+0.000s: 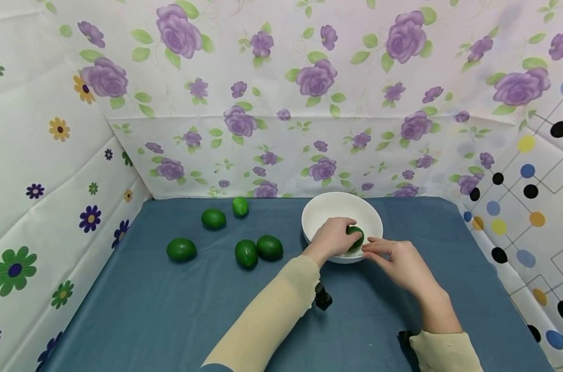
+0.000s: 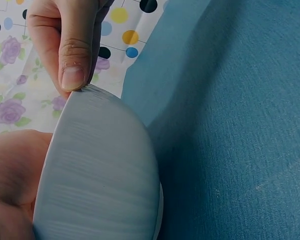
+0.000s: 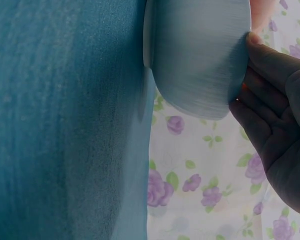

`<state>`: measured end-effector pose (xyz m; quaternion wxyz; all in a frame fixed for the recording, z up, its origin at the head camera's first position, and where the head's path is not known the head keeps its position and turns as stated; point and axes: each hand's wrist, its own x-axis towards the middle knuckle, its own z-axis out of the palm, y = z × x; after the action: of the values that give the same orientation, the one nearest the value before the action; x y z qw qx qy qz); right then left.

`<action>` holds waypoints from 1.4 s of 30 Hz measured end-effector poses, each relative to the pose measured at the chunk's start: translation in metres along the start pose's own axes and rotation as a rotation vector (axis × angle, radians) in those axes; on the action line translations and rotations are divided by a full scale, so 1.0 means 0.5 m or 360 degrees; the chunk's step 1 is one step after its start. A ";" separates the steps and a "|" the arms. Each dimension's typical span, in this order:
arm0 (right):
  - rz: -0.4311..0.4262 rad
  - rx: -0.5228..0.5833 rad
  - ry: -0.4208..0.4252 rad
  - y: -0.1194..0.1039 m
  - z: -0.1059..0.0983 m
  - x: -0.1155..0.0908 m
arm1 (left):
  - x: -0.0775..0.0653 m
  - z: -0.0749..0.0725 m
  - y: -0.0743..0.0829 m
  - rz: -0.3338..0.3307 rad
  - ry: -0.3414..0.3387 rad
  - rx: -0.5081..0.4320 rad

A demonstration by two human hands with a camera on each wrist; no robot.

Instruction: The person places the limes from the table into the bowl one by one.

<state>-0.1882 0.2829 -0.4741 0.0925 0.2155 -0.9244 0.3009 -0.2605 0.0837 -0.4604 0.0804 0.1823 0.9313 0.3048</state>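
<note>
A white bowl (image 1: 319, 213) stands at the back of the table. My left hand (image 1: 330, 236) reaches over its near rim and holds a green lime (image 1: 356, 238) inside it, fingers curled over the fruit. On the bowl's right side, my right hand (image 1: 397, 258) pinches the rim between thumb and fingers. In the left wrist view the right thumb (image 2: 73, 65) presses the outer edge of the rim, and part of my left hand (image 2: 12, 182) shows behind the bowl. The right wrist view has my right hand (image 3: 285, 110) with its fingertips at the rim.
Several more limes lie left of the bowl: one far left (image 1: 181, 250), two at the back, and a pair close together nearer the bowl, including a lime (image 1: 269, 248). A blue cloth (image 1: 169, 310) covers the table. Patterned sheets (image 1: 281, 103) stand behind it and along both sides.
</note>
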 end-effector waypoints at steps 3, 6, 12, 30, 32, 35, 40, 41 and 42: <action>0.0002 -0.0002 0.0001 0.000 -0.001 0.000 | 0.001 0.001 -0.001 -0.0014 0.0008 -0.0001; 0.0000 -0.0001 0.0004 -0.001 -0.001 0.000 | 0.002 0.002 -0.002 -0.0033 0.0011 -0.0003; -0.0001 0.0007 0.0000 -0.002 0.000 0.000 | 0.000 0.004 -0.001 -0.0058 0.0035 0.0007; 0.0013 0.0030 -0.0006 -0.001 0.002 -0.002 | -0.013 -0.002 -0.005 0.0033 0.0232 -0.0131; 0.0011 0.0032 -0.0008 0.000 0.002 -0.001 | -0.015 -0.003 -0.004 0.0038 0.0237 -0.0145; 0.0012 0.0035 -0.0010 0.001 0.003 -0.001 | -0.018 -0.007 -0.004 0.0049 0.0249 -0.0182; 0.0005 0.0027 -0.0004 0.001 0.003 0.001 | -0.022 -0.016 -0.008 0.0078 0.0268 -0.0222; 0.0002 0.0024 -0.0003 0.001 0.002 0.001 | -0.022 -0.017 -0.010 0.0085 0.0272 -0.0225; 0.0001 0.0021 -0.0001 0.001 0.002 0.002 | -0.022 -0.018 -0.013 0.0092 0.0277 -0.0232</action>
<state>-0.1892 0.2822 -0.4750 0.0906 0.2159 -0.9225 0.3069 -0.2547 0.0698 -0.4564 0.0034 0.1755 0.9046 0.3885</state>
